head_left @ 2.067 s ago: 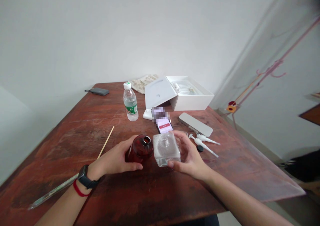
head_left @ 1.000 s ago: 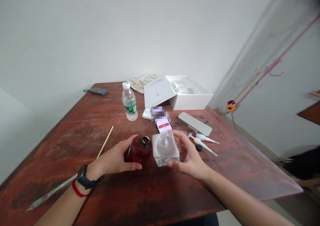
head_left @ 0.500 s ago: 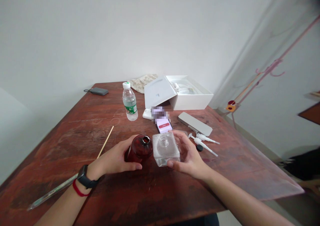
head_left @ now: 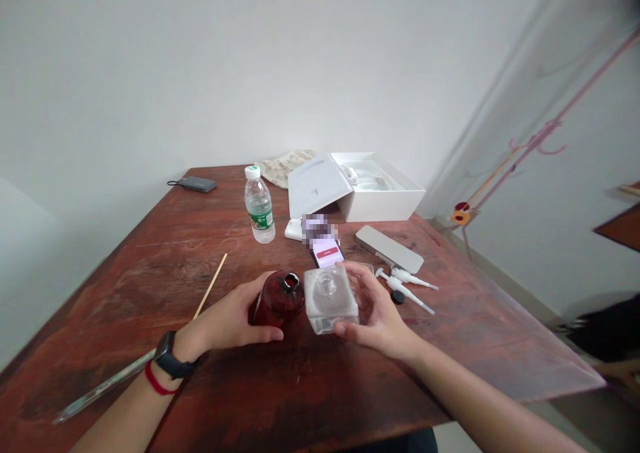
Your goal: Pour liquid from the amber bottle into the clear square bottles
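Note:
Wrapped around a dark red-brown bottle [head_left: 280, 301] with an uncapped neck is my left hand [head_left: 235, 316]. My right hand [head_left: 375, 316] grips a clear square bottle [head_left: 331, 299], whose round neck also has no cap. The two bottles stand side by side, nearly touching, near the middle of the wooden table. Two white pump heads [head_left: 403, 286] lie to the right of my right hand, along with a small black cap [head_left: 398, 297]. Behind the clear bottle lies a phone [head_left: 327, 249] with its screen lit.
A water bottle [head_left: 260, 213] stands behind the hands. Further back are an open white box [head_left: 385, 203], a cloth [head_left: 283, 167] and a grey power bank [head_left: 197, 184]. A grey case [head_left: 390, 248] lies right. A wooden stick [head_left: 213, 283] lies left, partly in a clear sleeve [head_left: 105, 386].

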Motion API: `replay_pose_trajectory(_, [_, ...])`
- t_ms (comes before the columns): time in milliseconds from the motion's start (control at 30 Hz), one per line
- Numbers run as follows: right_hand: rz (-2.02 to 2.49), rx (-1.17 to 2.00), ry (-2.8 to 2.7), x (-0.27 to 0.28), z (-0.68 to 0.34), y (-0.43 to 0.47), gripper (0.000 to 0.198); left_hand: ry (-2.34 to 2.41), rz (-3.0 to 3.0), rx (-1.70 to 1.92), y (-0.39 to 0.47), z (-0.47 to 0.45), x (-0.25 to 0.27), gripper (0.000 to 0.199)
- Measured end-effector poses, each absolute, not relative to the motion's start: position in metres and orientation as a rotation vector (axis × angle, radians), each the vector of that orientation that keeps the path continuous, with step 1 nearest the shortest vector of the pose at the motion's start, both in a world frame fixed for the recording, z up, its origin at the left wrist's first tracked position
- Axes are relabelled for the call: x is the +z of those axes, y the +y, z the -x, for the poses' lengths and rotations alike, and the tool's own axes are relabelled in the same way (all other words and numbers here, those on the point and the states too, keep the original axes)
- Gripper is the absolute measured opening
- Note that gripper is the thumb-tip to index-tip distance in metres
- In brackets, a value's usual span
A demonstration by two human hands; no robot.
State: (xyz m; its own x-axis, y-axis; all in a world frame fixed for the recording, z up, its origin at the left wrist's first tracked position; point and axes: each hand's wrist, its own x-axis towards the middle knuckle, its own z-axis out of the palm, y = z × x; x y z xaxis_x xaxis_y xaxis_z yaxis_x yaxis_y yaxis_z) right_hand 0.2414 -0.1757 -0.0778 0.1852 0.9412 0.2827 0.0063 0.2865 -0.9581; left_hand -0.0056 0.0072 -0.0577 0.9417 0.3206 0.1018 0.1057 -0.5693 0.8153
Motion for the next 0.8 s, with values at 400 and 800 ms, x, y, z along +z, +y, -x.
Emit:
replay_pose_trajectory(400, [1.041,0.889,-1.186,-0.0790,-0.2424,-0.1764,0.078,0.293,-2.173,0.314,0.0074,0.0059,-0.0584,0.096])
replay_pose_trajectory(800, [1.007,0.866,-1.195,-0.0802,-0.2422,-0.1759,0.076,0.296,-2.168,0.300,0.0075,0.0062,-0.0593,0.097])
